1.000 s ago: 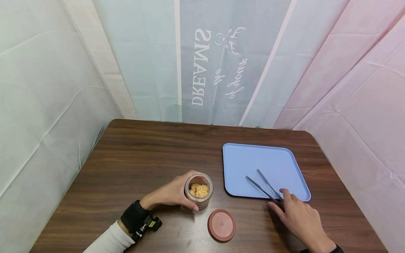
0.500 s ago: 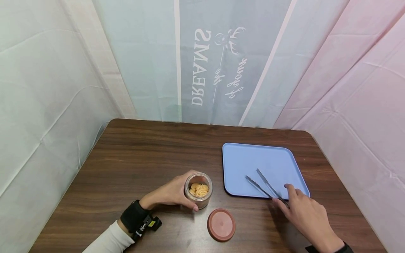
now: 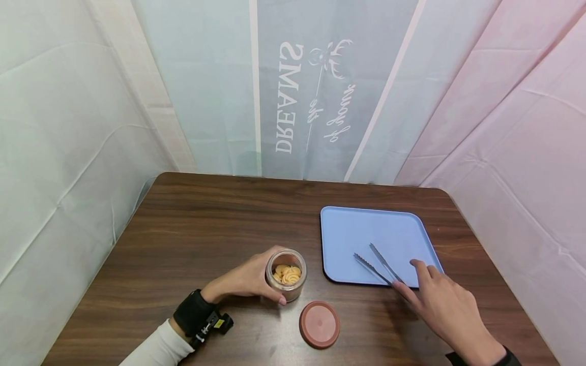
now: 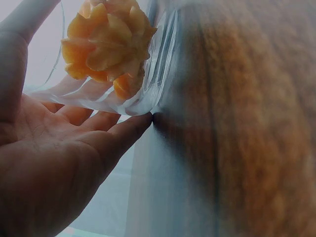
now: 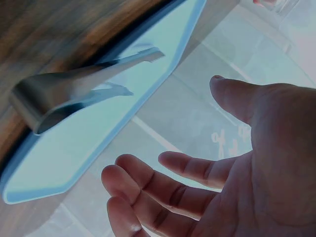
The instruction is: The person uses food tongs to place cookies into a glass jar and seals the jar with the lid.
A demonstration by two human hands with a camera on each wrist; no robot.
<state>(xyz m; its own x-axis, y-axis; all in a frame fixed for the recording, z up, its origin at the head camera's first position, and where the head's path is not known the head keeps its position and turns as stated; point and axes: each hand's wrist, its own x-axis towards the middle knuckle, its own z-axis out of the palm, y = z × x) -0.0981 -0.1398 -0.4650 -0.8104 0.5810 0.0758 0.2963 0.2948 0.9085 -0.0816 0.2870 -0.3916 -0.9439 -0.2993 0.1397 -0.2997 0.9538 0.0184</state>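
My left hand (image 3: 252, 278) holds a clear glass jar (image 3: 294, 293) upright on the table, thumb and fingers curled round its side. Yellow-orange, ridged swirl-shaped pieces (image 3: 287, 275) fill its lower part; they show from the side in the left wrist view (image 4: 106, 42). Metal tongs (image 5: 57, 94) with toothed tips lie partly on the blue tray (image 3: 350, 229), arms spread, bent end over its near edge. Above and to the right of them hovers my right hand (image 3: 450, 307), fingers loosely bent and apart from the tongs in the right wrist view. In the head view it hides their bent end.
A round reddish-brown lid (image 3: 319, 325) lies on the dark wooden table (image 3: 220, 218), right of the jar and nearer me. Printed curtains (image 3: 220, 91) stand behind the table, with pale cloth at both sides.
My right hand has shifted to the right, off the bent end of the tongs, its fingers parting from them. The left hand and jar stay put.
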